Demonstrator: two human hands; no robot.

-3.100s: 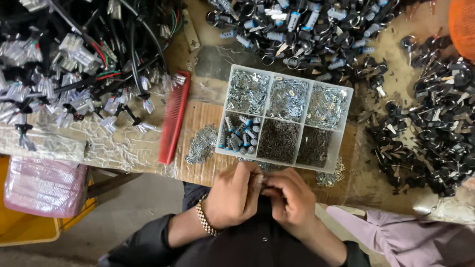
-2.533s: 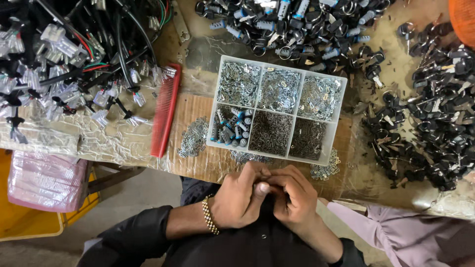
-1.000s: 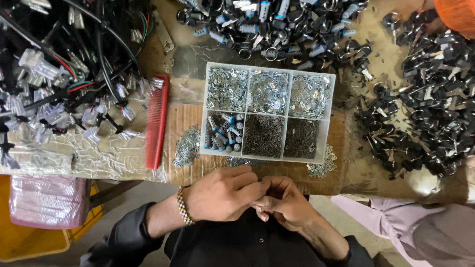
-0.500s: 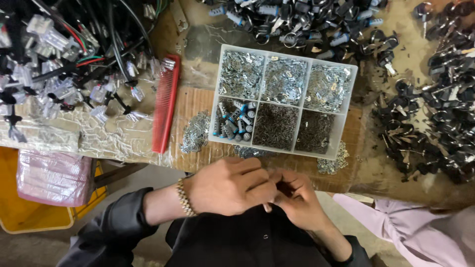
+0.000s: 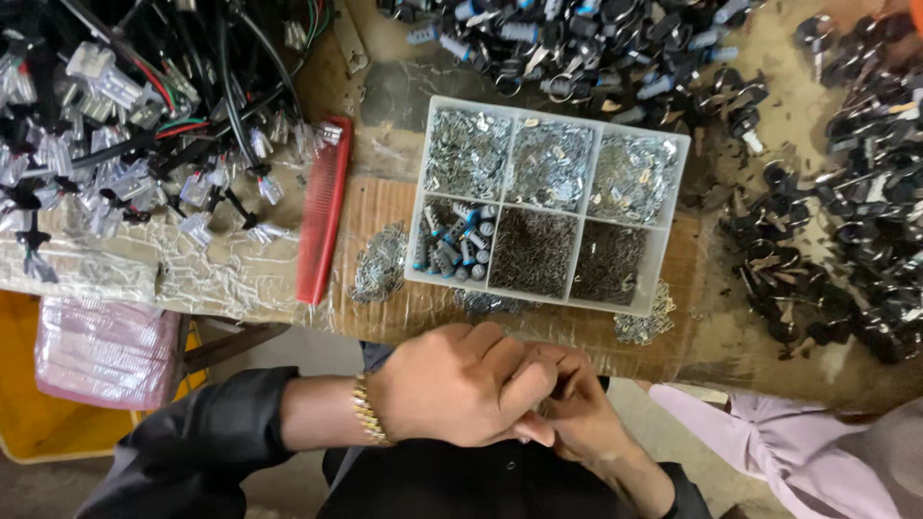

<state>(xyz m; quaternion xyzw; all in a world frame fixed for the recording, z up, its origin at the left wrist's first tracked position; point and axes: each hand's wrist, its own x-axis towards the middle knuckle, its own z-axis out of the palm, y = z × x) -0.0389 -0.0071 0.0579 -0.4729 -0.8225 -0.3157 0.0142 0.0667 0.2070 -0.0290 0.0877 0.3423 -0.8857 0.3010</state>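
Head view, my left hand (image 5: 461, 384) clenched over my right hand (image 5: 577, 413) at lower centre, fingers pinched together, whatever they grip hidden from me; six-compartment parts tray (image 5: 675, 197) just above, centre frame; red comb (image 5: 322, 223) to its left

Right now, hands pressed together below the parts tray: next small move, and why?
Probably part the hands a little. The left hand covers the right hand, so whatever they hold is hidden. The compartment tray lies just ahead on the bench, close for the next small piece.
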